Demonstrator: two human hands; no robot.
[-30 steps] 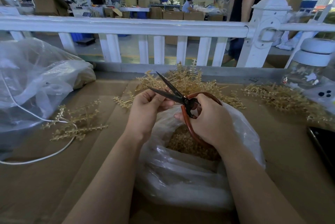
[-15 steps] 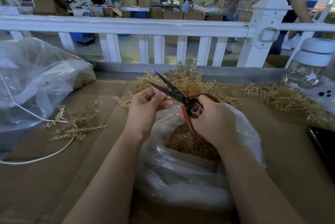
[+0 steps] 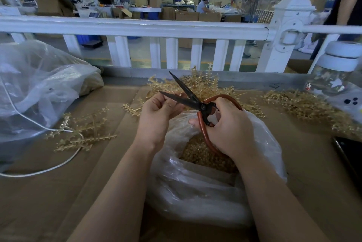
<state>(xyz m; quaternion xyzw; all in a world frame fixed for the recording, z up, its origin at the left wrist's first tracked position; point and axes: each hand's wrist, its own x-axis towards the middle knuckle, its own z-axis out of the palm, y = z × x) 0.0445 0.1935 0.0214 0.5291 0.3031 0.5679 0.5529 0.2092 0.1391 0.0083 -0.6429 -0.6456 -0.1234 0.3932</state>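
Note:
My right hand (image 3: 229,130) grips the red handles of large black-bladed scissors (image 3: 186,95), whose blades stand apart and point up to the left. My left hand (image 3: 156,116) is curled beside the lower blade, pinching something small that the fingers hide. Both hands hover over a clear plastic bag (image 3: 195,192) holding small golden plastic bits (image 3: 197,153). Golden plastic sprigs (image 3: 197,85) are heaped just behind the hands.
Cardboard covers the table (image 3: 49,202). Loose sprigs (image 3: 82,132) and a white cable (image 3: 39,172) lie at left beside a big clear bag (image 3: 39,89). More sprigs (image 3: 305,106), a white-lidded jar (image 3: 337,73) and a dark phone (image 3: 350,155) are at right. A white railing (image 3: 137,28) runs behind.
The scissor blades have opened wider and the upper blade points higher. A person behind the railing has walked off to the right.

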